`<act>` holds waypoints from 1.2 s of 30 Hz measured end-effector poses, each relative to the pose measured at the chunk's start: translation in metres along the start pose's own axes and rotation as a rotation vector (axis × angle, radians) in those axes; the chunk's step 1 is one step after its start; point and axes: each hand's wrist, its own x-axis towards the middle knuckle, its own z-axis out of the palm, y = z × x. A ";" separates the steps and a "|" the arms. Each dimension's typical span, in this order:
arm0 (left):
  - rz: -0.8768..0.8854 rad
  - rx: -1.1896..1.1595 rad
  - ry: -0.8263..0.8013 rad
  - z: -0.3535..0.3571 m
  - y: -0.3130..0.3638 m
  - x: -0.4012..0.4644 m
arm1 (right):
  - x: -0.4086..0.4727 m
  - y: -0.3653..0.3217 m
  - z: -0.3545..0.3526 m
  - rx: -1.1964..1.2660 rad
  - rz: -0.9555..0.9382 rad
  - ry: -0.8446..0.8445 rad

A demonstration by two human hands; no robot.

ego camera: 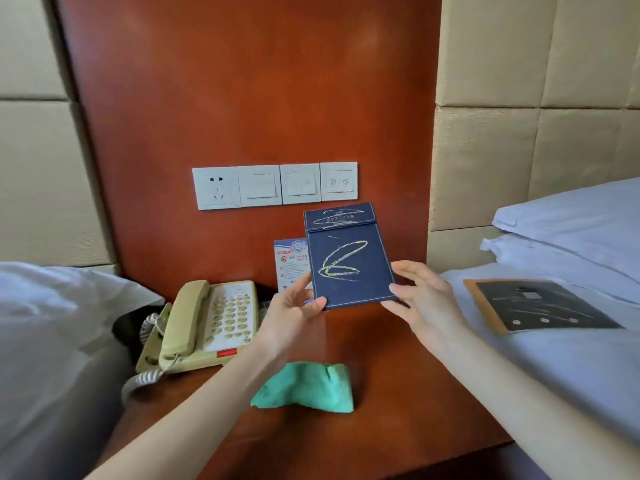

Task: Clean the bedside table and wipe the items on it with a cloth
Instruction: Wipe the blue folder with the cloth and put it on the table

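Green cloth point(304, 386) lies on the table point(398, 410); left hand point(294, 306) and right hand point(420, 296) grip a blue pad point(349, 261), seemingly lifted.

Scribbled navy notepad holder point(348, 261) held upright above crumpled green cloth point(304, 386).

The telephone point(204, 323) sits left on the bedside table point(398, 410), the cloth point(306, 386) at front centre.

Both forearms bare up to the frame edge, no sleeves in view. Left hand point(294, 311) and right hand point(420, 296): no gloves, rings, watch or bands visible. Nails look short, unpainted; detail blurred.
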 end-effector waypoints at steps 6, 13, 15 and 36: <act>0.034 0.156 0.126 -0.050 -0.002 -0.029 | 0.000 0.034 0.048 0.038 0.120 -0.135; 0.026 0.232 0.218 -0.082 -0.010 -0.044 | 0.009 0.069 0.074 0.114 0.186 -0.242; 0.059 0.258 0.196 -0.086 -0.009 -0.044 | 0.012 0.080 0.072 0.216 0.232 -0.229; -0.153 -0.113 0.435 -0.103 -0.023 -0.030 | -0.017 0.073 0.067 -0.168 -0.039 -0.349</act>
